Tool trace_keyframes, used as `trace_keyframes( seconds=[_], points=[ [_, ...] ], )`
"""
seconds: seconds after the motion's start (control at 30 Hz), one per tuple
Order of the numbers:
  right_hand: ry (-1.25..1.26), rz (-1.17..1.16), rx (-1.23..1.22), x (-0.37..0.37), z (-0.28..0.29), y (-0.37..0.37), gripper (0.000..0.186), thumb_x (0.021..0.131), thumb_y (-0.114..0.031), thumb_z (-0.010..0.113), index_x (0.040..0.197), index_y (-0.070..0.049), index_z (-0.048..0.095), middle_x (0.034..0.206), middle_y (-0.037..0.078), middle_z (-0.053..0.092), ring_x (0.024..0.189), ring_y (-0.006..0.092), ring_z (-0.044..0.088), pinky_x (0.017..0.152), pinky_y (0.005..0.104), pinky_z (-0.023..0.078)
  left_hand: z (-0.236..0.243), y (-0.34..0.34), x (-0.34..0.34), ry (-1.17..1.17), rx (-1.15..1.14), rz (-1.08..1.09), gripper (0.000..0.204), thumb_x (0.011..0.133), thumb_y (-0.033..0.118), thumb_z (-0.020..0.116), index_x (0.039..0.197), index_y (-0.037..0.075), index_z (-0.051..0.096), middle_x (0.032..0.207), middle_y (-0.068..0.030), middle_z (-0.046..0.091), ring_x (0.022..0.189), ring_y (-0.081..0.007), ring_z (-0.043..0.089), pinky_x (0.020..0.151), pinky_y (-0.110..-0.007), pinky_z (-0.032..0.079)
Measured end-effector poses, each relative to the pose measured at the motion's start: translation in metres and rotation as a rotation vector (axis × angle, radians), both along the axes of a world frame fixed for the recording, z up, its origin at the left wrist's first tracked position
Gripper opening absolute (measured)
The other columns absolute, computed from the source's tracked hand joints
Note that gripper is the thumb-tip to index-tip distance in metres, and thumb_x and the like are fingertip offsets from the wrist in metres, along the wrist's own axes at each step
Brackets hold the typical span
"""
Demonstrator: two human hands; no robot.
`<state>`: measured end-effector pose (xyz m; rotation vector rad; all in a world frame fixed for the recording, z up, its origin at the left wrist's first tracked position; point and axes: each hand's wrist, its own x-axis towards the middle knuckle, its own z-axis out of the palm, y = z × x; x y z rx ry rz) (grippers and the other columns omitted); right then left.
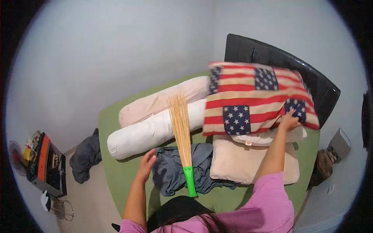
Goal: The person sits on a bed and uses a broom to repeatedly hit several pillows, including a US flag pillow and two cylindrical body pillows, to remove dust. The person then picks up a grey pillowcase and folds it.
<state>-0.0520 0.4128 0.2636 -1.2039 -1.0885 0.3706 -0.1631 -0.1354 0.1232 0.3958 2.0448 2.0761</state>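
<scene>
A pillow in a star-and-stripe case [248, 95] is gripped near its lower right corner by my right hand [290, 121]. It is tilted above the other pillows and slightly blurred at its edges. My left hand [146, 165] is raised over the near side of the bed, fingers apart, holding nothing. Beside it lies a crumpled grey cloth [167, 174]. Across that cloth rests a stick broom [182, 139] with a green handle, its bristles pointing away over a white bolster [136, 138].
A pink bolster [155, 101] lies behind the white one on the green-sheeted bed [110, 174]. A beige pillow [233, 163] and a white pillow [268, 138] are stacked at right. The black headboard [326, 83] stands behind. Left on the floor are grey fabric [86, 157] and a shelf [48, 163].
</scene>
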Motion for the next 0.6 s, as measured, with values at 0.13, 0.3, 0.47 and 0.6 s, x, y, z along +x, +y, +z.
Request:
trace_keyframes(
  seconds=[0.13,0.3,0.47,0.6],
  points=[
    [-0.39,0.121,-0.324,-0.002,-0.074,0.021,0.043,0.074,-0.038,0.053,0.094,0.0,0.056,0.098,0.028,0.046,0.088,0.0394,0.049,0.075,0.0442,0.041,-0.049,-0.039,0.01,-0.225,-0.063,0.156,0.037,0.08,0.021,0.053,0.113,0.005,0.046,0.104,-0.0018,0.051,0.094,-0.0126,0.049,0.074,-0.025,0.038],
    [-0.205,0.094,-0.146,-0.034,-0.083,-0.011,0.042,0.074,-0.029,0.054,0.097,0.005,0.047,0.102,0.026,0.039,0.094,0.0375,0.043,0.078,0.0417,0.039,-0.074,-0.086,0.017,-0.275,-0.093,0.31,0.033,0.08,0.02,0.053,0.109,0.006,0.049,0.099,-0.0009,0.053,0.088,-0.0105,0.05,0.069,-0.024,0.038],
    [-0.482,0.929,-0.103,-0.104,-0.137,-0.183,0.046,0.074,-0.027,0.058,0.104,0.003,0.04,0.094,0.02,0.042,0.093,0.0316,0.042,0.082,0.0411,0.034,-0.101,-0.143,0.012,-0.305,-0.073,0.561,0.045,0.078,0.022,0.055,0.118,0.009,0.04,0.113,-0.0068,0.044,0.095,-0.0147,0.046,0.077,-0.029,0.038],
    [-0.859,1.301,-0.022,-0.1,-0.199,-0.322,0.076,0.063,-0.032,0.066,0.119,0.002,0.027,0.104,0.023,0.038,0.098,0.0381,0.039,0.085,0.0419,0.034,-0.074,-0.142,-0.001,-0.216,-0.209,0.725,0.056,0.075,0.025,0.059,0.123,0.009,0.033,0.117,-0.0127,0.039,0.103,-0.0226,0.043,0.084,-0.036,0.037]
  ],
)
